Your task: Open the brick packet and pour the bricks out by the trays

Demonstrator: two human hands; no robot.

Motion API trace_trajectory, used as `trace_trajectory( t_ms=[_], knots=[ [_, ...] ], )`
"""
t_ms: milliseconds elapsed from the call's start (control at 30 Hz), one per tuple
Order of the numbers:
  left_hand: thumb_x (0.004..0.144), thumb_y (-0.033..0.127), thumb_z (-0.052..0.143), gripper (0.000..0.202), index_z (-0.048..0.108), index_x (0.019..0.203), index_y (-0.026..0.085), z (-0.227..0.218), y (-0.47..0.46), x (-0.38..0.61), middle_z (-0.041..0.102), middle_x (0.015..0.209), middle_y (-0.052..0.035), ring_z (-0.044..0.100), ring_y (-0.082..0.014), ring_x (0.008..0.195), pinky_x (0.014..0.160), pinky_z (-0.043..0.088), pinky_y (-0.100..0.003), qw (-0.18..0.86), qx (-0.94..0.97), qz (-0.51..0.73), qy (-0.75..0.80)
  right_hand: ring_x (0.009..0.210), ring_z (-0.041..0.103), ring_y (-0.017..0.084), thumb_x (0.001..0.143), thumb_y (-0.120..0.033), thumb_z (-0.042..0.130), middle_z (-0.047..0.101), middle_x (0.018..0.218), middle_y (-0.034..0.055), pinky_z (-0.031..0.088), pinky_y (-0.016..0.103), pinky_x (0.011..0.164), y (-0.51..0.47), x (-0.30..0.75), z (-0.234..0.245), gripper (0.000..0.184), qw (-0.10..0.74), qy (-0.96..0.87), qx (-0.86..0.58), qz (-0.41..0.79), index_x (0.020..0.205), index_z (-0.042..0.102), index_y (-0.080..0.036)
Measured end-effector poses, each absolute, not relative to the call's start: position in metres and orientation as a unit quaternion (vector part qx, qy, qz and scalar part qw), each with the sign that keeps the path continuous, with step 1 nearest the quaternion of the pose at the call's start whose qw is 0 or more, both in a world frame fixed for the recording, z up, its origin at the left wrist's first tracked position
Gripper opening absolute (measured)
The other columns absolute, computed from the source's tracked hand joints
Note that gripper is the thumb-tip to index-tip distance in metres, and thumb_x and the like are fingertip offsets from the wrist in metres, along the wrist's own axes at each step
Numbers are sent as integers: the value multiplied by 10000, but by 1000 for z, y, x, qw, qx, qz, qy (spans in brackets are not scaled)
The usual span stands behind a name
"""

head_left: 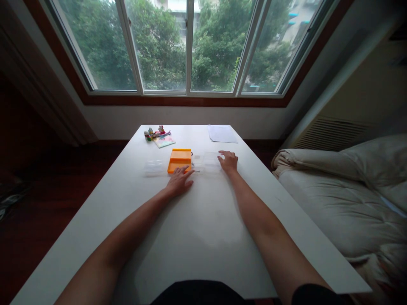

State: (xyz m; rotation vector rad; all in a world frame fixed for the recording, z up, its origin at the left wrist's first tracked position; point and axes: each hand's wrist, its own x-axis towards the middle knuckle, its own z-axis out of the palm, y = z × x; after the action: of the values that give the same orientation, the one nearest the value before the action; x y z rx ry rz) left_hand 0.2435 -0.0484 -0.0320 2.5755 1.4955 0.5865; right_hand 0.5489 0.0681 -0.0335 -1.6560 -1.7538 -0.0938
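My left hand (179,181) lies with fingers spread at the near edge of an open orange case (179,159), its fingertips over the case's front rim. On the right, my right hand (228,162) has its fingers apart at the right edge of a clear plastic box (212,160); whether it presses on the box I cannot tell. Between the case and that box sits a smaller clear piece (197,161), with a thin item near my left fingertips too small to name. Left of the case is another clear compartmented box (154,166).
Small colourful figures (152,134) stand at the table's far left, beside a pastel booklet (164,141). White paper sheets (221,133) lie at the far right. The white table (197,233) reaches toward a window; a padded cream seat (318,203) is to its right.
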Motion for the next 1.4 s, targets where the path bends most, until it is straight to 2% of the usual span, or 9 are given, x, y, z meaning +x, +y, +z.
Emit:
trace_trajectory(
  t_ms=[133,333,500,600,733,967,1167,1267,1400],
  knots=[
    [915,413,578,561,494,1458,304,-32,-48,245,462,1509,-104,426,-316,1359,1186,260,-531,52,854,195,480,1020,524,282,918,-298,574,679,1024,125,334,380,891,62,543,-29,330,346,-665,-658,-68,1227,632,-197],
    [911,414,571,544,514,1437,287,-32,-43,248,521,1441,-114,467,-324,1290,1130,312,-508,55,855,192,478,914,559,254,946,-286,497,682,882,75,318,370,898,52,533,-29,326,383,-640,-666,-28,1250,527,-173],
    [896,399,589,535,535,1412,269,-33,-32,257,533,1421,-119,474,-324,1283,1135,294,-502,67,847,200,488,876,566,242,938,-266,472,664,888,85,334,355,888,45,523,-26,178,400,-622,-670,-58,1061,558,-171],
    [896,382,586,512,549,1390,254,-34,-29,266,543,1405,-123,476,-321,1280,1137,284,-505,63,834,211,506,818,560,228,944,-287,476,646,837,78,350,331,833,43,518,-25,161,359,-659,-659,-44,966,588,-174],
    [892,369,590,498,557,1374,252,-34,-30,272,548,1395,-124,478,-315,1279,1146,269,-507,59,827,223,513,851,572,228,943,-293,505,660,844,82,362,316,816,41,510,-27,179,301,-728,-614,-39,883,628,-177],
    [891,342,591,469,583,1354,268,-32,-21,268,565,1397,-98,493,-296,1283,1145,296,-493,70,825,228,513,912,607,206,966,-248,499,697,931,70,398,286,830,32,495,-29,184,254,-792,-555,-23,989,674,-198],
    [864,215,581,452,614,1312,268,-33,-12,263,605,1356,-86,536,-292,1243,1112,361,-484,101,819,248,508,915,607,201,989,-324,509,689,966,70,418,280,804,25,492,-28,198,249,-790,-560,-14,1071,649,-211],
    [856,154,556,446,609,1289,248,-33,-9,260,636,1304,-90,570,-282,1200,1074,406,-463,108,805,277,513,978,595,209,977,-331,547,687,1002,67,423,289,856,24,493,-27,198,245,-812,-530,-17,1112,636,-218],
    [853,163,580,396,605,1240,241,-31,2,255,687,1193,-82,627,-264,1074,963,478,-423,122,779,313,529,1040,581,217,985,-318,547,690,1065,76,425,301,903,23,493,-25,235,235,-826,-513,-16,1177,627,-208]
  ],
)
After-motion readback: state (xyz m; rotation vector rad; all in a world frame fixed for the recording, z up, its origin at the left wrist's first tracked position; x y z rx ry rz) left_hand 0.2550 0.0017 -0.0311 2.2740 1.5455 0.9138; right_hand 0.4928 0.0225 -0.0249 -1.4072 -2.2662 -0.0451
